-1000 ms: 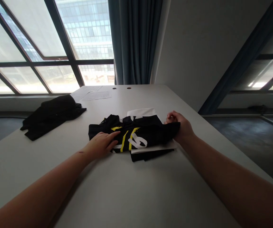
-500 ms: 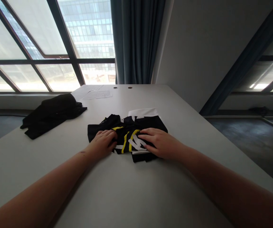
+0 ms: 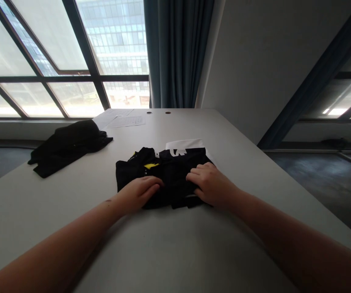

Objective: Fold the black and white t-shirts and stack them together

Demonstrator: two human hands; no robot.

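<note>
Both hands on the cloth here, right in the middle of the frame, where the black printed garment (image 3: 177, 171) lies in a folded bundle on the white table (image 3: 175, 252). The left hand (image 3: 140, 193) rests low on the bundle's left half, fingers together and slightly bent; the right hand (image 3: 207, 183) sits at the right edge, fingers curled narrow over the fabric. Is either one pinching a layer or only pressing? Can't tell, the fingertips are buried against black on black. And that's the danger: if the right fingers have caught more than the top layer, a pull could drag the lower folds along and skew the lot. Look at the lower edge, near the right hand: a black strip (image 3: 190, 201) pokes out, uneven, so any fold pressed down there would likely come out ragged. Up at the back, the white panel (image 3: 185, 144) juts beyond the black; left loose, it could well ruck up. Over on the left, bunched cloth around the yellow patch (image 3: 151, 166) looks lumpy, and too light a left hand might let it spring open. The dark garment (image 3: 71, 142) at left of frame lies well apart, so little risk of a snag there.
</note>
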